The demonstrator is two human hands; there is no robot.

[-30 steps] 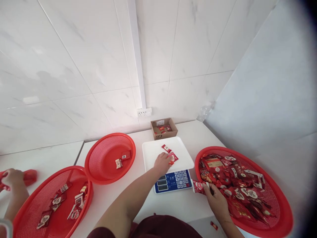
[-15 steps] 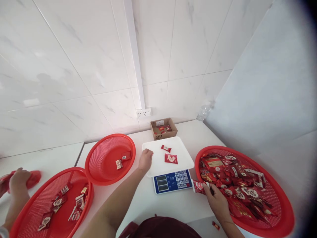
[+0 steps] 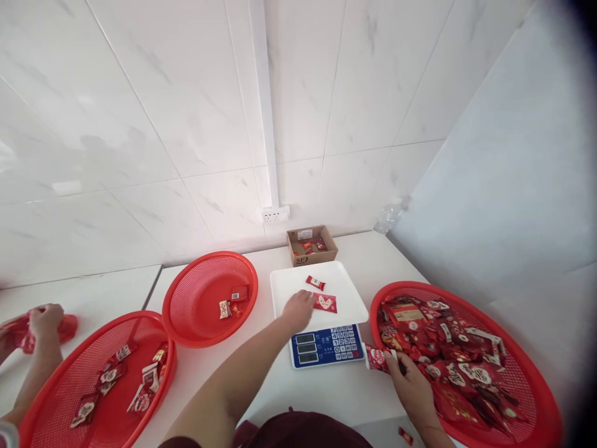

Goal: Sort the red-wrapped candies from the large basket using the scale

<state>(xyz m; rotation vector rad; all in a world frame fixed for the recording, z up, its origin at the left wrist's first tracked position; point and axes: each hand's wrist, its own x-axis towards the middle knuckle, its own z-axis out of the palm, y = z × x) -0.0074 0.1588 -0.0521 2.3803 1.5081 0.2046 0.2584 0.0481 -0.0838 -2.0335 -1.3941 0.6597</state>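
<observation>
My left hand (image 3: 298,311) is over the white tray (image 3: 289,283) of a scale, its fingers closed at the left end of a red packet with a pale heart (image 3: 325,303). Behind that packet lies a small red wrapped candy (image 3: 316,283) on the same tray. My right hand (image 3: 410,379) pinches a red-and-white snack packet (image 3: 377,358) beside the blue scale keypad (image 3: 329,345). Close to that hand, a red basket (image 3: 543,398) is heaped with red-wrapped snacks (image 3: 448,348).
A red basket (image 3: 186,292) holding a few sweets stands left of the scale. Nearer is another red basket (image 3: 51,379) with several packets. A cardboard box (image 3: 317,255) and a clear plastic bottle (image 3: 389,218) stand at the wall. Another person's hands (image 3: 44,320) hold red plastic at far left.
My left hand has moved right, from the tray's left edge to the heart packet. A small red-orange candy now shows in the basket left of the scale. My right hand keeps its packet.
</observation>
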